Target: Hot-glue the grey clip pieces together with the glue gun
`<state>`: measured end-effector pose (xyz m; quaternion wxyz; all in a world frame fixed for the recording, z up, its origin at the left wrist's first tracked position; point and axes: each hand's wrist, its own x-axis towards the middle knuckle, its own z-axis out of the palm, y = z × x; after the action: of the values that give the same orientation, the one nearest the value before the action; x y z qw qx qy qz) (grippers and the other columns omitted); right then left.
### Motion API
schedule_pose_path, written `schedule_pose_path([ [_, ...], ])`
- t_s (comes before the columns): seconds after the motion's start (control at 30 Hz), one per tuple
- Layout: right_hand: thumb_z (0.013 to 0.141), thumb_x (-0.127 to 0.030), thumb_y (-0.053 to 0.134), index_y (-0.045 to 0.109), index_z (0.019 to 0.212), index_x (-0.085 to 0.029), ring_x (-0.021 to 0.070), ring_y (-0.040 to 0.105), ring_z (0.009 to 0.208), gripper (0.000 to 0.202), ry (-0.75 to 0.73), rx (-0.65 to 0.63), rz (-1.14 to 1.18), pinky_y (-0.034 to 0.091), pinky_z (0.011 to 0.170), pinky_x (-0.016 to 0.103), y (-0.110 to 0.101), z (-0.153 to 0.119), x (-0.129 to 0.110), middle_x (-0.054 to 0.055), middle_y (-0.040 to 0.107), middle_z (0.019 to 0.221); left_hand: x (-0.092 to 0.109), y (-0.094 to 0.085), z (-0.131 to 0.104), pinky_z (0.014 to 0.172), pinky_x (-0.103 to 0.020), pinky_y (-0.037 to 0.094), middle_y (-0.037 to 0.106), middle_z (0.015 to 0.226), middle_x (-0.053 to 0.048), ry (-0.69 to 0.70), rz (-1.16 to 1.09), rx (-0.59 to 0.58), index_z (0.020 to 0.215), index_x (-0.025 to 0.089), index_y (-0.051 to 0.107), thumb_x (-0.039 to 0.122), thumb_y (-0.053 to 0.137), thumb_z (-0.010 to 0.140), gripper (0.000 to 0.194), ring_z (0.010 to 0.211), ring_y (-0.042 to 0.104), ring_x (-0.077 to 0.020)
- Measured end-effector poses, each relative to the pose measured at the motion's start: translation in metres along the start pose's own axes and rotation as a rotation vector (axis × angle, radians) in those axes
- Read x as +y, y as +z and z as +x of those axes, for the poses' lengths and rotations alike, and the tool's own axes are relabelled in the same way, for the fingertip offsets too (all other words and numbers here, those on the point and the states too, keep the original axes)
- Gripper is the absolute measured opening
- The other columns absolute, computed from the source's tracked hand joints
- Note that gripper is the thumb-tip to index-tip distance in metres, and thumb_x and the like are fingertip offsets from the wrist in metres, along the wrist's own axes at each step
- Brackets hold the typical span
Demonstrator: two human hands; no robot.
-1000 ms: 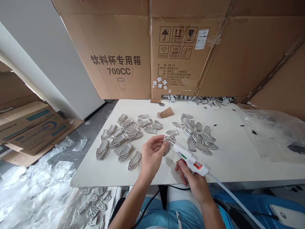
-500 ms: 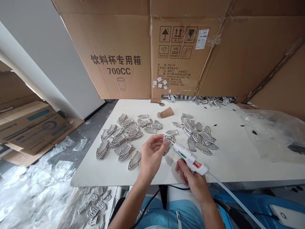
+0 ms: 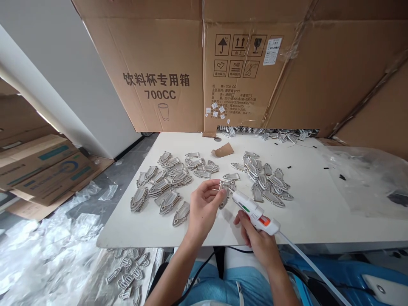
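A small grey-and-white flat frame-shaped piece (image 3: pixel 224 196) is pinched between the thumb and fingers of my left hand (image 3: pixel 205 208), above the table. My right hand (image 3: pixel 256 233) is wrapped round the handle of a white hot glue gun (image 3: pixel 251 207), with a long glue stick (image 3: pixel 314 267) running out of its back. The gun's nozzle points left and meets the edge of the piece, though whether it touches I cannot tell. Similar pieces lie in a pile (image 3: pixel 172 174) to the left and in another pile (image 3: pixel 263 178) to the right.
A white table (image 3: pixel 306 221) carries a torn cardboard scrap (image 3: pixel 223 150) and small black bits. Large cardboard boxes (image 3: pixel 165 46) stand along its back. Clear plastic (image 3: pixel 360 178) lies at the right. More pieces (image 3: pixel 129 276) rest on a lower surface, and plastic film (image 3: pixel 63 255) covers the floor.
The whole view has shifted very slightly. Both hands keep nearly the same pose, with the glue gun's nozzle still at the piece.
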<state>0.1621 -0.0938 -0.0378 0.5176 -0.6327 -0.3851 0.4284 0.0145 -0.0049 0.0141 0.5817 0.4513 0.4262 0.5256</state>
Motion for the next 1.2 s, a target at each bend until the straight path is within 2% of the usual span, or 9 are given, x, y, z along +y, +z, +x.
schedule_pose_path([
  [0.2,0.092,-0.079,0.070,0.074,0.081,-0.021,0.0132,0.037,0.046,0.059,-0.021,0.011,0.009,0.033,0.047,0.027,0.002,0.002,-0.001,-0.005,0.041,0.050,-0.001,-0.001,0.000,0.076,-0.029,0.061,0.079,0.098,-0.008,0.090,0.103,0.019,0.108,0.019,0.075,0.038,0.087,0.085,0.032,0.085,0.075,-0.0197],
  [0.3,0.091,-0.076,0.073,0.071,0.084,-0.022,0.0130,0.034,0.047,0.055,-0.028,-0.003,0.066,0.030,0.046,0.027,0.002,0.002,-0.006,-0.006,0.040,0.051,0.001,-0.001,-0.002,0.083,-0.033,0.062,0.079,0.098,-0.007,0.224,0.219,0.057,0.107,0.022,0.076,0.034,0.083,0.089,0.022,0.088,0.076,-0.0209],
  [0.43,0.091,-0.076,0.074,0.069,0.087,-0.023,0.0133,0.033,0.049,0.053,-0.023,-0.024,0.077,0.035,0.049,0.027,0.003,0.001,-0.011,-0.007,0.037,0.053,0.002,0.001,-0.006,0.088,-0.036,0.061,0.078,0.098,-0.006,0.439,0.407,0.090,0.104,0.025,0.077,0.027,0.074,0.095,0.009,0.091,0.075,-0.0217],
  [0.5,0.090,-0.076,0.075,0.066,0.087,-0.023,0.0126,0.033,0.051,0.054,0.002,-0.025,0.063,0.034,0.049,0.026,0.004,0.000,-0.012,-0.006,0.041,0.056,0.001,0.000,-0.005,0.089,-0.036,0.060,0.078,0.098,-0.005,0.480,0.470,0.086,0.103,0.026,0.077,0.025,0.071,0.097,0.009,0.091,0.075,-0.0218],
  [0.7,0.089,-0.071,0.080,0.066,0.094,-0.021,0.0086,0.035,0.049,0.053,-0.047,0.004,0.174,0.027,0.044,0.023,0.005,0.004,-0.009,-0.001,0.060,0.071,-0.005,-0.014,0.010,0.087,-0.037,0.061,0.081,0.106,-0.007,0.349,0.474,0.127,0.108,0.026,0.077,0.029,0.075,0.095,0.014,0.096,0.077,-0.0244],
  [0.83,0.092,-0.066,0.079,0.063,0.093,-0.021,0.0061,0.033,0.042,0.047,-0.136,0.090,0.297,0.024,0.039,0.023,0.001,0.008,-0.005,-0.001,0.062,0.071,-0.009,-0.024,0.017,0.084,-0.038,0.059,0.082,0.102,-0.007,0.296,0.573,0.128,0.103,0.026,0.080,0.023,0.074,0.091,0.014,0.093,0.077,-0.0271],
  [0.97,0.093,-0.061,0.081,0.059,0.092,-0.021,0.0045,0.036,0.040,0.045,-0.144,0.174,0.416,0.022,0.038,0.020,-0.003,0.012,-0.001,-0.001,0.063,0.075,-0.015,-0.028,0.019,0.082,-0.039,0.053,0.083,0.099,-0.007,0.273,0.795,0.146,0.100,0.027,0.081,0.018,0.069,0.091,0.018,0.088,0.077,-0.0290],
  [1.07,0.093,-0.060,0.081,0.058,0.090,-0.021,0.0043,0.038,0.039,0.046,-0.128,0.186,0.441,0.022,0.037,0.020,-0.004,0.013,0.000,-0.002,0.061,0.074,-0.018,-0.028,0.019,0.076,-0.036,0.049,0.083,0.095,-0.007,0.231,0.925,0.134,0.101,0.027,0.080,0.018,0.067,0.093,0.017,0.083,0.075,-0.0287],
  [1.2,0.095,-0.058,0.080,0.059,0.089,-0.021,0.0044,0.039,0.039,0.043,-0.146,0.185,0.428,0.023,0.038,0.020,-0.003,0.013,0.002,-0.002,0.062,0.075,-0.015,-0.026,0.017,0.077,-0.036,0.047,0.083,0.095,-0.007,0.222,1.056,0.122,0.107,0.027,0.079,0.022,0.066,0.096,0.017,0.091,0.076,-0.0312],
])
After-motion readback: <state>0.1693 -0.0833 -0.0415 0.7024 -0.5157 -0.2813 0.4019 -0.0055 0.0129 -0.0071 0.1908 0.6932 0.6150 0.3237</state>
